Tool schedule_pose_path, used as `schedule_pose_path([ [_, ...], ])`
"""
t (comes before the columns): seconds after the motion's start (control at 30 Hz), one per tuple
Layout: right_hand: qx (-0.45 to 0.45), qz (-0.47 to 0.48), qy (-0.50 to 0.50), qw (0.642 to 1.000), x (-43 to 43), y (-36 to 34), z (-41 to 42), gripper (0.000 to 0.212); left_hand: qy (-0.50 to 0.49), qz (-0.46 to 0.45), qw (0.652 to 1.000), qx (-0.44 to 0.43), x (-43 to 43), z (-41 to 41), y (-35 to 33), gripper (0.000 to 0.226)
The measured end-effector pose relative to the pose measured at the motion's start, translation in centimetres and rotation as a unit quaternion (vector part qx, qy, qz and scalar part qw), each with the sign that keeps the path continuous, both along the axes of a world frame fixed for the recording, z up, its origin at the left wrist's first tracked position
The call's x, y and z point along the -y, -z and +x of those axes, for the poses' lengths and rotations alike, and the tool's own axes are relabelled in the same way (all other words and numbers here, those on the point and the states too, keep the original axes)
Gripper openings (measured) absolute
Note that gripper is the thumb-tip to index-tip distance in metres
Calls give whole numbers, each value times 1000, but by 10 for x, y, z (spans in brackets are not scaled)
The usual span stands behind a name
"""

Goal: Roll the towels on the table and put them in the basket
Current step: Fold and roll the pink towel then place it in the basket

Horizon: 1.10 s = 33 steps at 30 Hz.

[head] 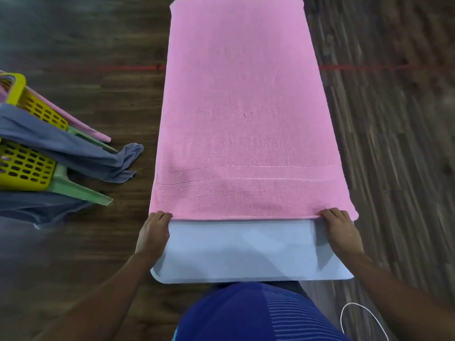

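Dark plank floor (110, 242) all round. A thin red line (128, 68) crosses it well beyond the left hand (154, 232). Green legs (81, 193) stand to that hand's left. A white cord (354, 303) loops nearer than the right hand (341, 232).

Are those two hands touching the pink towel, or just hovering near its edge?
Touching. The head view shows the left hand and right hand, fingers curled onto the near corners of the pink towel.
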State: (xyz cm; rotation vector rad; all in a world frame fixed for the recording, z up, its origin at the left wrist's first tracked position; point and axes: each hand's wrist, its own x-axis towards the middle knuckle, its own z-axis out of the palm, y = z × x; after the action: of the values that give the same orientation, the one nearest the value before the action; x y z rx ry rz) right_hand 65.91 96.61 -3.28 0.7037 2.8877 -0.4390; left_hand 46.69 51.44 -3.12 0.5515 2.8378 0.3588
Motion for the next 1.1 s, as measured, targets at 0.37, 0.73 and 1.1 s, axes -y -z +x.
schedule_pose_path([
  [0.37,77,-29,-12,997,-20,-10,-18,29,6,-59,998,13,-8,-6,-6,25],
  [0.73,-40,11,-68,997,-14,6,-4,32,54,-31,995,-76,-24,17,11,26],
  [1.1,-49,-4,-76,996,-15,2,-10,23,38,-41,996,-66,-29,18,2,21],
])
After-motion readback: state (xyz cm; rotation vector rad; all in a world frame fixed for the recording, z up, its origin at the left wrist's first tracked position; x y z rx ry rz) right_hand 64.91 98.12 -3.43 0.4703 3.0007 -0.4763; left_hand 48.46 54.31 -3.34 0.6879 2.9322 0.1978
